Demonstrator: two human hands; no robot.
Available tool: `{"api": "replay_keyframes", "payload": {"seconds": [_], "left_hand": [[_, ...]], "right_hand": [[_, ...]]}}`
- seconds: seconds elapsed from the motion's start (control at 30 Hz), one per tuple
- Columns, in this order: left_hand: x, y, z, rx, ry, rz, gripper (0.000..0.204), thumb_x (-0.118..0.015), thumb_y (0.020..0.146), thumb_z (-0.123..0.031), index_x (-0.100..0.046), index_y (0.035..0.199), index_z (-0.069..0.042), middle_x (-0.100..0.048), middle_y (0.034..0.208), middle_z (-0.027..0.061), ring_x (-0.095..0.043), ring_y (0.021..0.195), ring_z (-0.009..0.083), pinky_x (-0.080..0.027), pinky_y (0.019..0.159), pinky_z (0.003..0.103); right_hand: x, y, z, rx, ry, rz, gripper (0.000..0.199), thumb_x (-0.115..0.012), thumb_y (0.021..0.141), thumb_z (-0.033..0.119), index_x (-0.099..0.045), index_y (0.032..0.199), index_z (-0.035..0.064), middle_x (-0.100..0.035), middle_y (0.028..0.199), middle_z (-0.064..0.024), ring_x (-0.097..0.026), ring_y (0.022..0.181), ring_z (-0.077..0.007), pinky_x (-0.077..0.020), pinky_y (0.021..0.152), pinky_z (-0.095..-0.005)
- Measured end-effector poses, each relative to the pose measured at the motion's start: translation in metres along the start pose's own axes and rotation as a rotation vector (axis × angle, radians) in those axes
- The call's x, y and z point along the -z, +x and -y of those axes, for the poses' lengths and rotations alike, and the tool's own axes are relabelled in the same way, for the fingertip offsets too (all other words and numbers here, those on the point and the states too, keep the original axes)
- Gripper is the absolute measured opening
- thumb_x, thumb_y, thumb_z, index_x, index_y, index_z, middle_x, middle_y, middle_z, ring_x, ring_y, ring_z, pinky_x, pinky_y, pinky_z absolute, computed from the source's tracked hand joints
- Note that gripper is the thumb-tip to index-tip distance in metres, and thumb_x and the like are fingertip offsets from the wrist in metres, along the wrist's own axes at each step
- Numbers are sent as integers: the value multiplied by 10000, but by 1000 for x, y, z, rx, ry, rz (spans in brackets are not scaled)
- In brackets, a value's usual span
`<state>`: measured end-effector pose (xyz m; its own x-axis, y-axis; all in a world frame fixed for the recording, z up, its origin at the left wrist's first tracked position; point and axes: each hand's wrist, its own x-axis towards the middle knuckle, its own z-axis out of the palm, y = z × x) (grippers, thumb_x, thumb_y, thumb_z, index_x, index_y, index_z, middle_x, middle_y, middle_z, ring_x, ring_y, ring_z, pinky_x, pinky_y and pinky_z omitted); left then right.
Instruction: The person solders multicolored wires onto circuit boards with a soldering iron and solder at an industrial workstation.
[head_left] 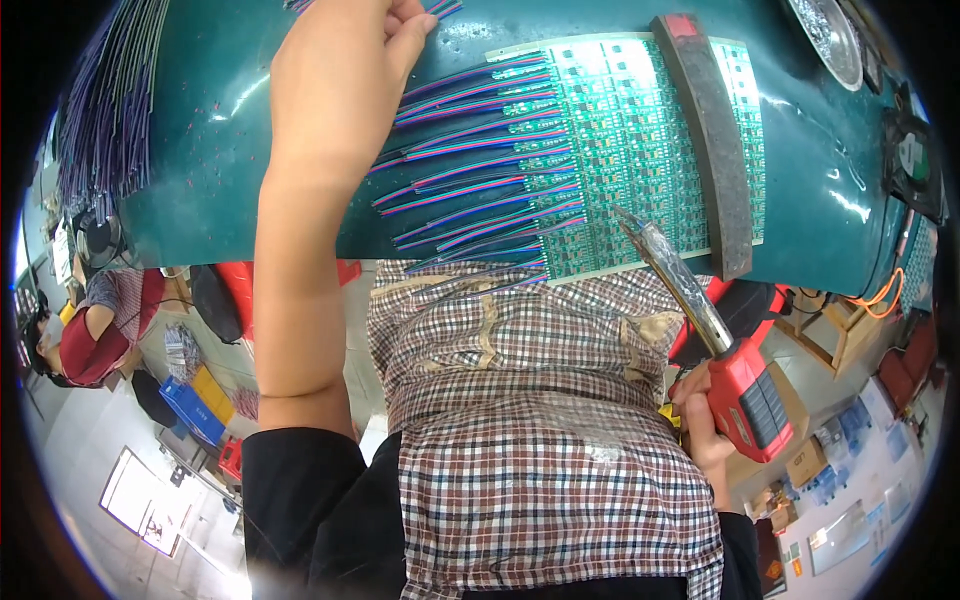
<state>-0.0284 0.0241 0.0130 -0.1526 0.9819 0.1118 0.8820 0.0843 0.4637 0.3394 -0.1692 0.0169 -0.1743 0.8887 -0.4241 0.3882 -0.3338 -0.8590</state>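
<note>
Stretched toward the far edge of the view, my left hand [350, 75] has its fingers closed on a short multicoloured ribbon wire [445, 10]; part of the grip is cut off by the frame. In my right hand [703, 425], low on the right, is a soldering iron [685, 290] with a red and black handle. Its pointed tip reaches over the lower part of a green circuit board panel [620, 130]. Along the panel's left side, several multicoloured ribbon wires [470, 200] fan out to the left. A dark metal bar [708, 140] lies across the panel's right part.
A thick bunch of loose wires [115, 120] hangs at the left end of the green table mat [210, 180]. At the far right stand a metal dish [832, 40] and a dark device [912, 160] near an orange cable [880, 295]. Another person [100, 325] sits at left, beyond the table.
</note>
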Motion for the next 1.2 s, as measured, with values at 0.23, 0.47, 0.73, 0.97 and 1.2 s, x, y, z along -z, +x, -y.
{"api": "replay_keyframes", "payload": {"seconds": [0.23, 0.47, 0.73, 0.97, 1.2], "left_hand": [[-7, 2, 24, -402, 181, -169, 154, -747, 844, -49, -601, 890, -29, -601, 831, 146, -628, 793, 360, -513, 710, 416], [12, -21, 7, -160, -55, -163, 133, -780, 920, -123, -741, 1016, -39, -737, 894, 44, -696, 829, 136, -546, 760, 271], [5, -97, -46, -132, -330, 276, 97, -762, 914, -26, -699, 987, -36, -704, 936, 91, -704, 811, 226, -564, 715, 311], [-16, -110, -48, -98, -270, 293, 102, -781, 905, -71, -684, 931, -50, -687, 894, 76, -694, 751, 211, -559, 610, 309], [-27, -113, -50, -57, -202, 239, 138, -796, 889, -110, -672, 866, -53, -681, 863, 68, -681, 705, 201, -558, 577, 306]], "right_hand": [[3, 3, 4, -10, 12, 38, 190, -659, 985, 178, -580, 939, 11, -592, 867, -99, -492, 682, -139, -423, 651, -303], [1, -1, 5, -22, 32, 0, 192, -661, 984, 180, -569, 940, 16, -585, 867, -100, -482, 680, -140, -423, 656, -308], [8, -2, 1, -19, 17, -15, 143, -717, 898, 59, -704, 1006, -33, -710, 866, -104, -690, 789, -206, -562, 753, -345], [1, 1, 5, -9, 25, -3, 268, -682, 974, 241, -569, 896, 10, -586, 840, -98, -500, 692, -146, -426, 644, -305], [9, -1, 0, -2, -192, 12, 189, -735, 890, 169, -691, 991, 15, -674, 859, -86, -631, 741, -197, -501, 692, -339]]}}
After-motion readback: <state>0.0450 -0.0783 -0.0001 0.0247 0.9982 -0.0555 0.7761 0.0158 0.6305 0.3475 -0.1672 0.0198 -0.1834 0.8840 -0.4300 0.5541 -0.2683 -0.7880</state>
